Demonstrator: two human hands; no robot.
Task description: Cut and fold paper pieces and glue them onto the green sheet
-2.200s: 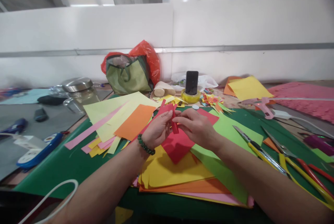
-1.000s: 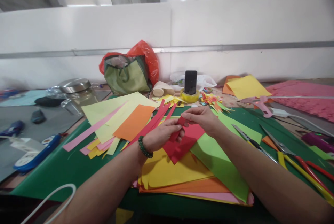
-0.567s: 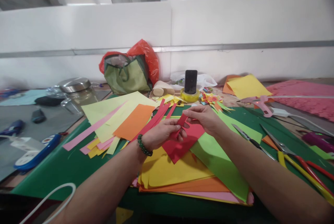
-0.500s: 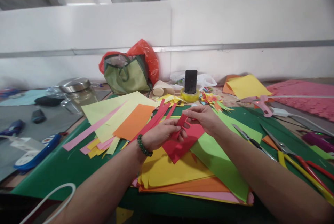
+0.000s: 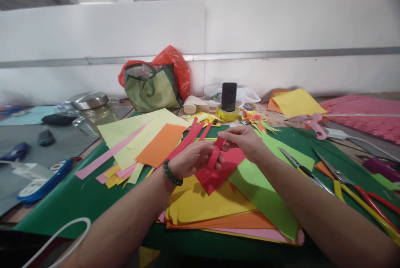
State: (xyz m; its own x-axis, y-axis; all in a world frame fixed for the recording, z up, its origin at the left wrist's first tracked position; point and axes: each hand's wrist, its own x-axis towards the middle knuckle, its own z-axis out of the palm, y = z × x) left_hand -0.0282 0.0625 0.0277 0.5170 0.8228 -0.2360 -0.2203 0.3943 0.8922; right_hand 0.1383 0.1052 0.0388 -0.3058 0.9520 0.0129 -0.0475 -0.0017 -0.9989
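Observation:
A narrow red paper strip [image 5: 213, 159] is bent between my two hands, above a stack of coloured sheets. My left hand [image 5: 198, 157], with a green bead bracelet at its wrist, grips the strip's lower part, its fingers curled behind it. At the upper end, my right hand [image 5: 239, 136] pinches the strip between thumb and forefinger. Below them a red sheet [image 5: 212, 178] rests over yellow sheets [image 5: 209, 207] and a green sheet [image 5: 265, 197]. More red strips [image 5: 184, 145] lie just behind my left hand.
Scissors [image 5: 340, 176] and a utility knife [image 5: 300, 166] lie at right, near a pink glue gun [image 5: 315, 124]. Pale yellow paper [image 5: 125, 134] and an orange sheet [image 5: 162, 145] are left. A phone [image 5: 228, 96] stands against yellow tape [image 5: 227, 113]. A blue power strip [image 5: 46, 184] sits far left.
The red strip has turned in my hands and more of its face shows across my left fingers. Both hands stay in nearly the same place.

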